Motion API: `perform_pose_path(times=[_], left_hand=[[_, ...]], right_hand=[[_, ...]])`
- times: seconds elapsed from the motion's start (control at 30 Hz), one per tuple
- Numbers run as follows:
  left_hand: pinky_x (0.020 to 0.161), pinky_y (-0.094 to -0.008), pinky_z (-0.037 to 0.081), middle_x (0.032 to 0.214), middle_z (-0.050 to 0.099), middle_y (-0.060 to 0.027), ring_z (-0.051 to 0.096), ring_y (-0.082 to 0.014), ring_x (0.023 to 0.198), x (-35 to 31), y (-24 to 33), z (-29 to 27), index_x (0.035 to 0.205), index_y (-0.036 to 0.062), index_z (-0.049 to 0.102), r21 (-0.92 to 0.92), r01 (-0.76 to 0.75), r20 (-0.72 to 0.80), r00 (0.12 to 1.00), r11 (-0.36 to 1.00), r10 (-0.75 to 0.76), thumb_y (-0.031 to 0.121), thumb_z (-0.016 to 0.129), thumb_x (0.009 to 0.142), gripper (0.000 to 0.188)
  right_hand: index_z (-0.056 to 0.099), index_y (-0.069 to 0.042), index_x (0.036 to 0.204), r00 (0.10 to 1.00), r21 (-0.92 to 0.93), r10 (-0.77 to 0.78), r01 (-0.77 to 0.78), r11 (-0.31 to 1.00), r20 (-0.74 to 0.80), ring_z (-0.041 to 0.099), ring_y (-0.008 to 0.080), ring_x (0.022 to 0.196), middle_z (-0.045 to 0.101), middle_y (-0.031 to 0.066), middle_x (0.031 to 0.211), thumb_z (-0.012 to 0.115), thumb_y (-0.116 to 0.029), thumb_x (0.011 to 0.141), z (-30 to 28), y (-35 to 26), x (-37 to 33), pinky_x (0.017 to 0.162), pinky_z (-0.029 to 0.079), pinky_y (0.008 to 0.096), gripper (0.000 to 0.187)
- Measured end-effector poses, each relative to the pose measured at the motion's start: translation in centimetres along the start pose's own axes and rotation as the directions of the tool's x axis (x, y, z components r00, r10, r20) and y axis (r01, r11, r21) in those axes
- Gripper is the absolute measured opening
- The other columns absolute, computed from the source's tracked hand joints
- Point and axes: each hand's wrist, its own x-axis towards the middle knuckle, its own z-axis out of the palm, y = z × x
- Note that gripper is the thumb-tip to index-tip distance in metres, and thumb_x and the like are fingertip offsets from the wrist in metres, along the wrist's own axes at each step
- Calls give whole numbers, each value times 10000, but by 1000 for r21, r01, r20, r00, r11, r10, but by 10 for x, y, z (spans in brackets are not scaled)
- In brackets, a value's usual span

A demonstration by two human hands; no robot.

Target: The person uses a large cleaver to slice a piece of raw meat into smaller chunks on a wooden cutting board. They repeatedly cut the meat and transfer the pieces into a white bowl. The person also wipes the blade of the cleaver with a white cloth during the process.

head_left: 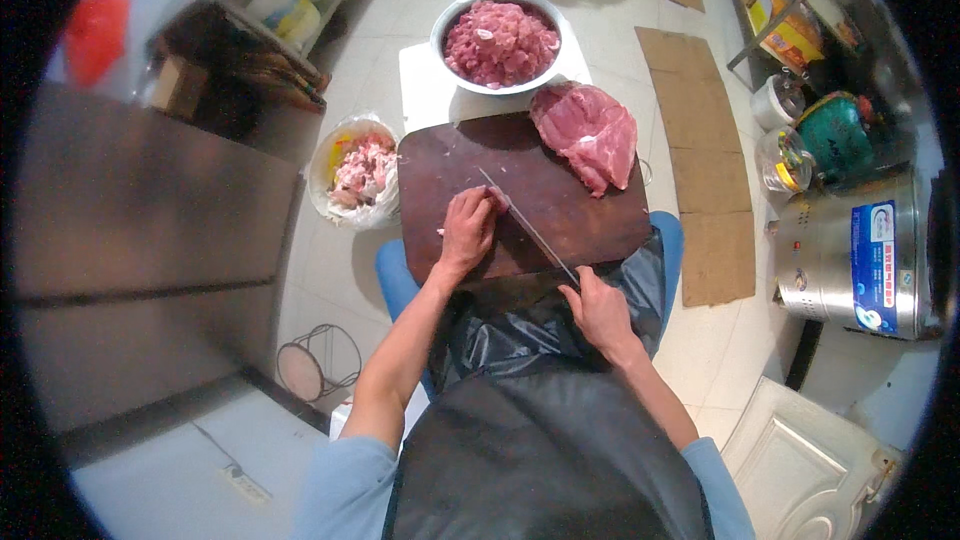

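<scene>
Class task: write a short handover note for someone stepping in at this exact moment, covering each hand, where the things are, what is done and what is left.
Left hand: pressing down a small piece of meat on the dark cutting board.
Right hand: closed in a grip on the knife, blade at the piece by the left fingers.
Things: large raw meat slab at the board's far right corner; metal bowl beyond the board; bag of scraps to the left.
Done: the bowl is full of cut meat.
Left: the piece under the hand and the whole slab are uncut.
</scene>
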Motion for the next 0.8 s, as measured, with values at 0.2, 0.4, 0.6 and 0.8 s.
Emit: perform_pose_path(times=[0.2,0.4,0.6,0.8], left_hand=[[969,-466,500,1185,671,-129,620,-363,1138,7,6,-6,1200,54,706,-42,39,57,998,998,-37,53,705,903,297],[1006,-459,504,1266,668,-125,615,-374,1175,1,2,-2,1209,65,710,-96,116,75,991,989,-109,22,698,883,329],[1093,-458,481,1412,607,-150,574,-396,1272,1,1,-4,1406,90,620,-82,100,125,988,992,-89,-24,688,808,612],[1035,-474,498,1228,635,-160,582,-400,1227,-1,15,0,1179,31,656,-171,212,-91,969,962,-230,25,737,837,351]], right_hand=[[571,5,1141,999,-84,-50,51,995,20,717,425,715,720,235,923,717,-315,986,-5,-1,-4,588,587,484,384],[539,-11,1049,994,-47,10,-5,999,112,726,427,721,719,230,852,696,-284,999,1,-10,17,593,589,495,319],[520,-6,1029,997,-30,-69,70,997,30,736,441,754,725,240,827,669,-269,1010,41,-26,96,620,597,519,302],[521,-5,1046,991,-12,20,-18,1000,134,721,476,795,726,255,866,669,-278,1011,14,-2,59,670,585,556,312]])
